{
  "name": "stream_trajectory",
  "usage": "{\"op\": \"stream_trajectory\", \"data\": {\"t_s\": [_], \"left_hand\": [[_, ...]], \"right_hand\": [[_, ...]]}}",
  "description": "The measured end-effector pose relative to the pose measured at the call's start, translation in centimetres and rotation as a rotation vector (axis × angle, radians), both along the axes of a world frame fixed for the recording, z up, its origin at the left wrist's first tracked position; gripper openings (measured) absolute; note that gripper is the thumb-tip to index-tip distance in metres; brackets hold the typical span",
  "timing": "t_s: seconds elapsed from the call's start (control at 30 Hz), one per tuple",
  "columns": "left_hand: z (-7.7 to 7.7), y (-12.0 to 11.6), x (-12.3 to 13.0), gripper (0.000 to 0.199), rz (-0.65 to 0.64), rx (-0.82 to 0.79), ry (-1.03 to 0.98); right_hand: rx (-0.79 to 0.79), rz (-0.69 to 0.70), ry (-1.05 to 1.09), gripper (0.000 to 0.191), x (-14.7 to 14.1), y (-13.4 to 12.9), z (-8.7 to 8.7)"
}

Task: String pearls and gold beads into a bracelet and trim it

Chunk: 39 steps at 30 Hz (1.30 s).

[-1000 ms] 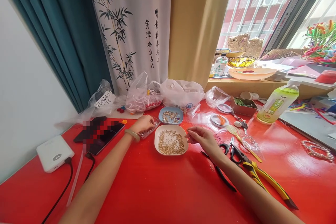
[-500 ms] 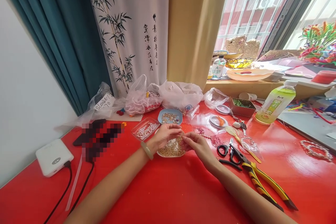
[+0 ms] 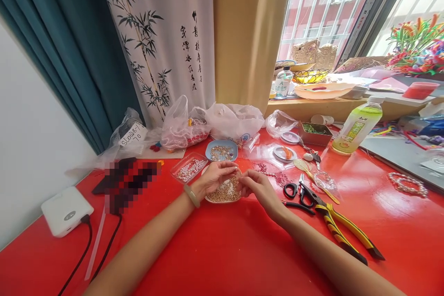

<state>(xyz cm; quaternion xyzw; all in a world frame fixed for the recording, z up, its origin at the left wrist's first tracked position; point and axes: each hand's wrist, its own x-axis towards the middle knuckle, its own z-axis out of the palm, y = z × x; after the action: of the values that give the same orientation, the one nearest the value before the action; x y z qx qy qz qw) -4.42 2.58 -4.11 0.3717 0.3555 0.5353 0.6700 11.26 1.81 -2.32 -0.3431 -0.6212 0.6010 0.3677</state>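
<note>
While my left hand (image 3: 213, 179) and right hand (image 3: 261, 190) each pinch something too tiny to identify above the white dish (image 3: 224, 201), the blue dish (image 3: 208, 149) sits behind it.

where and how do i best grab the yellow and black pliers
Probably best by both handles, midway along, with the right hand coming from above on the near right side. The pliers lie flat with the handles spread toward you, while the nose points away beside the scissors, so that end looks more cluttered.

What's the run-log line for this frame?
left hand: over bead dish | right hand: fingertips near left's | blue dish: behind
</note>
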Motion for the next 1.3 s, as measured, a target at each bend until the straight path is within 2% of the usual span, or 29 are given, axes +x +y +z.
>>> {"op": "stream_trajectory", "data": {"t_s": [0.47,0.87,1.3], "left_hand": [[-1.0,0.24,-0.45,0.019,-0.045,0.005,-0.019],[-0.77,0.04,-0.35,0.02,-0.028,0.011,-0.029],[-0.52,-0.11,-0.26,0.023,-0.008,0.026,0.047]], "right_hand": [[0.036,-0.01,-0.032,0.015,0.07,0.43,-0.59],[0.058,-0.019,-0.062,0.013,-0.01,0.41,-0.83],[0.06,-0.019,-0.067,0.012,-0.05,0.3,-0.78]]}}
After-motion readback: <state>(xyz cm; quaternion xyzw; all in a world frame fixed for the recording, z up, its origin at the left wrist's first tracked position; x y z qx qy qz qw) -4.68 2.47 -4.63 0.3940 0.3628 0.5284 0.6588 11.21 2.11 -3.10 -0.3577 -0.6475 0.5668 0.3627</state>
